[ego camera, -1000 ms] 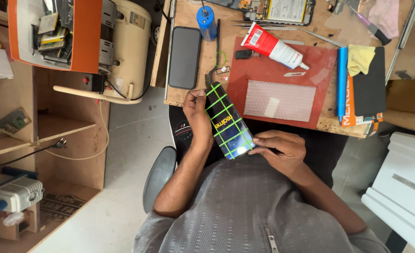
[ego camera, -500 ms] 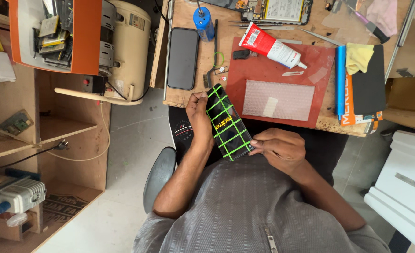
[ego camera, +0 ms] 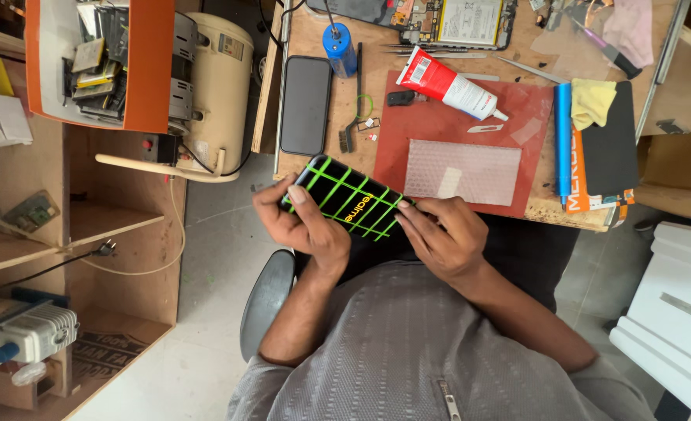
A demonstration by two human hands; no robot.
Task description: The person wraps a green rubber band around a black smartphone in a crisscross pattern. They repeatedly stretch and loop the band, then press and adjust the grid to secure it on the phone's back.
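Black phone (ego camera: 347,204) with a grid of bright green tape strips across its back, held flat between both hands just off the near edge of the workbench (ego camera: 298,168), above the lap.

Left hand (ego camera: 302,222): fingers curled round the far end, thumb laid on top of the taped face. Closed, gripping that end.

Right hand (ego camera: 443,238): fingertips (ego camera: 404,221) pressed on the near end and edge. Whether they clamp it or only press, cannot tell; the underside is hidden.

Handling, as judged: a thin rigid slab, light enough for fingertip hold. Glossy back looks slippery; the tape strips give some bite. Probably fragile at glass and corners, so no bending. Best hold is by the long edges or the two short ends, as now, with pads on tape, not on bare gloss.

Counts beyond the fingers, on the bench:
- one dark phone (ego camera: 305,105), face up, past the left fingers
- one red mat (ego camera: 439,129), just beyond the right fingertips
- one bubble-wrap pouch (ego camera: 462,172) on that mat
- one red-and-white tube (ego camera: 447,83)
- one blue bottle (ego camera: 339,49)
- one opened device (ego camera: 458,19) at the far edge
- one yellow cloth (ego camera: 592,101)
- one blue bar-shaped tool (ego camera: 563,136)
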